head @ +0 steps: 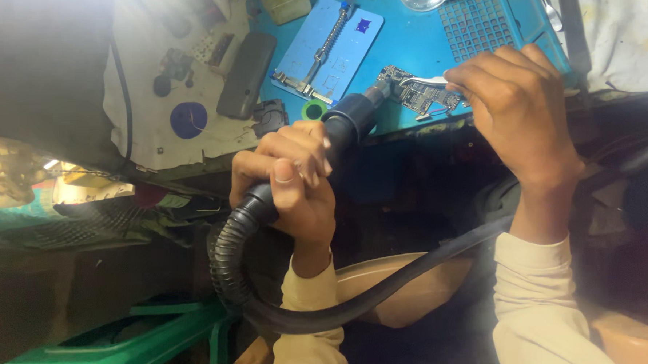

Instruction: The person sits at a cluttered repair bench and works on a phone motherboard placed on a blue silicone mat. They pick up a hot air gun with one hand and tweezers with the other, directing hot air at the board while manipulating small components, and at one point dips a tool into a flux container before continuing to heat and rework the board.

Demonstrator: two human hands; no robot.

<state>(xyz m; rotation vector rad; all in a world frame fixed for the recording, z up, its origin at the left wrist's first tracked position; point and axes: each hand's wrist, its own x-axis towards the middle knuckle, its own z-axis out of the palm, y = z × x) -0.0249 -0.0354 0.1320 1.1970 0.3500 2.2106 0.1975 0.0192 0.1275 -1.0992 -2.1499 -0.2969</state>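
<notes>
While both hands grip tools, left hand point(291, 172) a hot-air wand point(343, 123), right hand point(513, 101) tweezers point(423, 81), a circuit board point(422, 94) lies on the blue mat point(412, 40).

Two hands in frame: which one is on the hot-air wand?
The left hand: it grips the black hot-air wand by its hose end. The right hand holds tweezers at the circuit board.

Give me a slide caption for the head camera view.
Left hand aims a hot-air wand at a circuit board; right hand holds tweezers.
</notes>
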